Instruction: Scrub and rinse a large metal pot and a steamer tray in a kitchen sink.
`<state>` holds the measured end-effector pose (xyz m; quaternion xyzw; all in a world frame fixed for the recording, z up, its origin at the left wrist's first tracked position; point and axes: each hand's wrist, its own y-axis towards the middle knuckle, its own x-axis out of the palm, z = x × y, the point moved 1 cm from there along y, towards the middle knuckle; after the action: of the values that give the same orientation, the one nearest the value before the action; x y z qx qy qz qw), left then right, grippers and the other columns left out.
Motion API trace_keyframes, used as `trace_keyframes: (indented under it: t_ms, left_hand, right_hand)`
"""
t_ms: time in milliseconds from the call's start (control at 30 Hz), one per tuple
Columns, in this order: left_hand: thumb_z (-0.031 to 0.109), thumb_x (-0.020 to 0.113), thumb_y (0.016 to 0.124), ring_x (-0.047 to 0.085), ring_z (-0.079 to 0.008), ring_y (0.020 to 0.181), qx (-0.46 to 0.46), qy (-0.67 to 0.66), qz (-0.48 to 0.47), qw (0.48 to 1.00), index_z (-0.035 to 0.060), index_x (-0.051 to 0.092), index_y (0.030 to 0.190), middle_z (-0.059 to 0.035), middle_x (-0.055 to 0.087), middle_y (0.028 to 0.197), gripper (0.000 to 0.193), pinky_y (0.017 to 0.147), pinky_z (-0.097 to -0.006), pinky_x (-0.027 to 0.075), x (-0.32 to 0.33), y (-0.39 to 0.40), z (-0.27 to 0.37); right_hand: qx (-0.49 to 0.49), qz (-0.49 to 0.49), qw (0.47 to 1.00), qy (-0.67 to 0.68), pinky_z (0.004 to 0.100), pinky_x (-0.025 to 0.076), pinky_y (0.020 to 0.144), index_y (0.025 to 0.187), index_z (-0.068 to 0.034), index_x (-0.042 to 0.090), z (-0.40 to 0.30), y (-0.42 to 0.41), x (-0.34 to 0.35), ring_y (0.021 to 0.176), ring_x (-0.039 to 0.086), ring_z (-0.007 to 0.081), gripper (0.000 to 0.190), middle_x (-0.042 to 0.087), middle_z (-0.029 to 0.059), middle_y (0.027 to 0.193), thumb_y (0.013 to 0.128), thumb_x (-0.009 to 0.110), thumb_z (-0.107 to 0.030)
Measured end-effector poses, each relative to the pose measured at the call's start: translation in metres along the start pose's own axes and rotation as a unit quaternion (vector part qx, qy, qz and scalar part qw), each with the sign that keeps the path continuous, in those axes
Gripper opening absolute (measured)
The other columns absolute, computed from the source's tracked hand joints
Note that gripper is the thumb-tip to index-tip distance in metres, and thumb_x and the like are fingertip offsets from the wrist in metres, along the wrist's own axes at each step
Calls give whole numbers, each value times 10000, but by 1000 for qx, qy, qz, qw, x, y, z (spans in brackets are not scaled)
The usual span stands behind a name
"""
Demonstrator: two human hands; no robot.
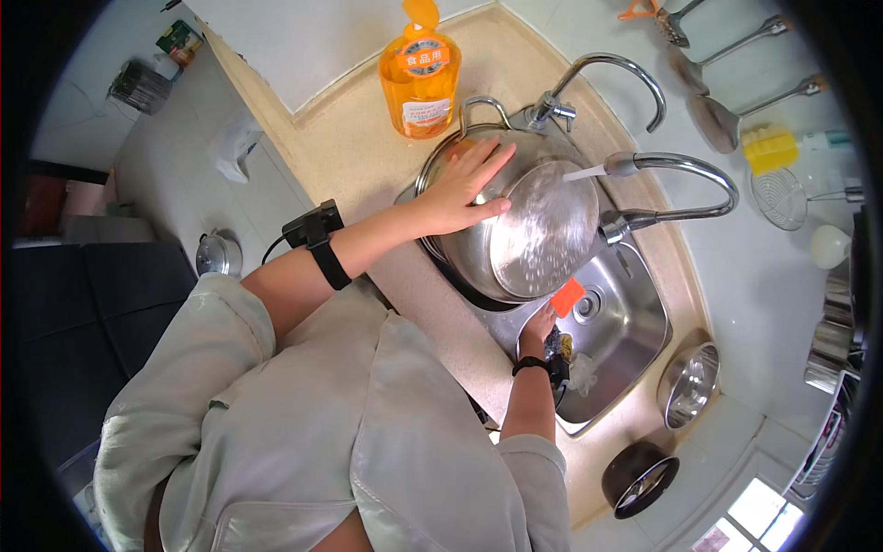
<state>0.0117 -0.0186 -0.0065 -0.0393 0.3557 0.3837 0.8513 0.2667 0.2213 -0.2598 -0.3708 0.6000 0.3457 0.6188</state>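
A large stainless steel pot (545, 234) lies tipped at the sink, its round base turned up towards the faucets. My left hand (461, 188) rests spread on the pot's side, below its loop handle (485, 103). Water runs from the curved chrome faucet (686, 163) onto the base, where wet streaks show. Low in the steel sink (621, 331), my right hand (539, 324) is beside the pot's lower edge, with an orange cleaning pad (568, 298) at its fingers. The pot partly hides those fingertips. Beside that wrist lie a dark scrubber (553, 343) and clear crumpled plastic (583, 374).
A bottle of orange liquid (419, 83) stands on the counter (331, 152) behind the pot. A second faucet (614, 58) arches nearby. A steel bowl (688, 386) and a dark pot (638, 479) sit right of the sink. Ladles and turners (717, 124) hang on the wall.
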Motion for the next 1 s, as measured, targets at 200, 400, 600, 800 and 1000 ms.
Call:
trace_keyframes:
  t_ms: [200,400,600,800,1000]
  left_hand:
    - [503,500,848,131,-381,1352,-4,-2,7,1000,149,168,1429,-211,148,1450,756,1027,-616,146,1,1,-4]
    - [457,498,871,142,-386,1345,-4,4,-3,1000,106,185,1424,-226,147,1448,726,1072,-499,138,-3,1,1]
    - [474,497,866,140,-387,1347,-6,4,15,1000,125,193,1425,-219,154,1449,726,1051,-554,143,0,-1,-3]
    - [474,507,859,164,-389,1339,1,5,31,999,131,200,1423,-218,171,1442,728,1044,-568,152,3,-1,-2]
    - [489,508,852,175,-392,1335,1,1,34,999,142,215,1418,-222,176,1437,726,1036,-586,161,3,-1,-1]
  right_hand:
    - [-3,-139,976,167,430,459,767,1146,41,488,-9,8,-27,929,561,420,376,596,212,1052,815,470,-136]
    - [50,-46,915,398,387,449,747,1069,7,520,-11,1,-86,856,583,341,234,602,213,934,862,499,-100]
    - [27,155,839,521,340,408,847,994,19,482,-64,8,-215,839,538,182,147,550,97,946,879,520,-63]
    - [-172,158,880,414,463,331,1002,924,6,532,-131,24,-259,935,521,320,166,550,137,897,776,604,-8]
    - [-188,164,888,386,468,290,1009,1154,7,461,-148,14,-244,1069,448,335,399,512,166,1089,787,588,-84]
